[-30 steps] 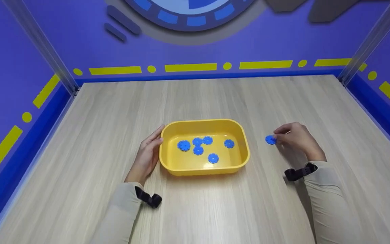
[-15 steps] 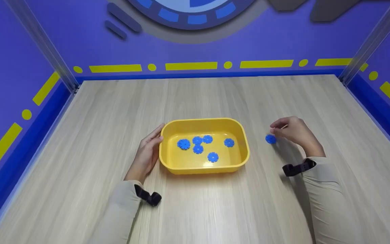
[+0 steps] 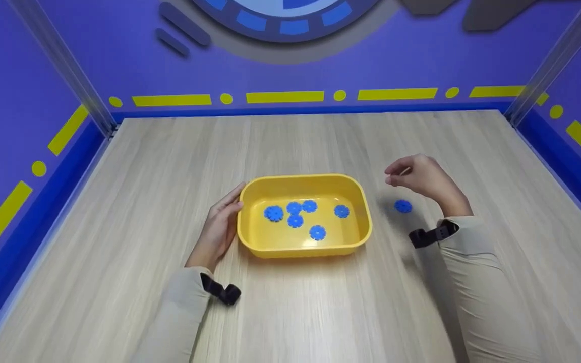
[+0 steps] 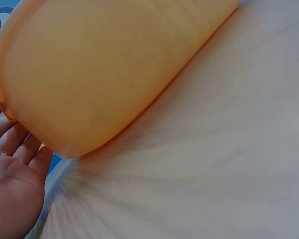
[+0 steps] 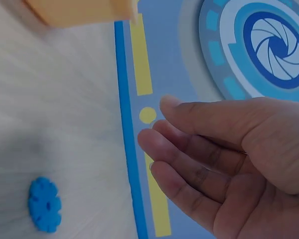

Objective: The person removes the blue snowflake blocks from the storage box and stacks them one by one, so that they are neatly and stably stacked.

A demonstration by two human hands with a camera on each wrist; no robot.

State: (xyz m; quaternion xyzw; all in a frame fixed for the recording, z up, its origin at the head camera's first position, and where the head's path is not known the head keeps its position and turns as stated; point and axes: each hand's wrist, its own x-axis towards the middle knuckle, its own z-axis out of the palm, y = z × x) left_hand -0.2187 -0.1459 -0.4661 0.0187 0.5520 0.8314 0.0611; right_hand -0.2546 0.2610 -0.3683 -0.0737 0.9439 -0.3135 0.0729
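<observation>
A yellow plastic tub stands on the table, with several blue notched plastic discs lying flat inside. My left hand holds the tub at its left end, the thumb by the rim and the fingers along the outer wall; the left wrist view shows the fingers against the tub's side. One more blue notched disc lies on the table to the right of the tub. Above and beyond it hovers my right hand, fingers loosely bent and nothing between them. In the right wrist view thumb and fingertips are apart.
The pale wood-look table is bounded by blue-purple panels at the back and both sides. Metal corner posts rise at the back corners. Each wrist wears a black strap with a small camera.
My right hand has let go of the blue disc, which stays on the table, and has lifted away, moving farther back and left. The left hand and the tub hold their place.
</observation>
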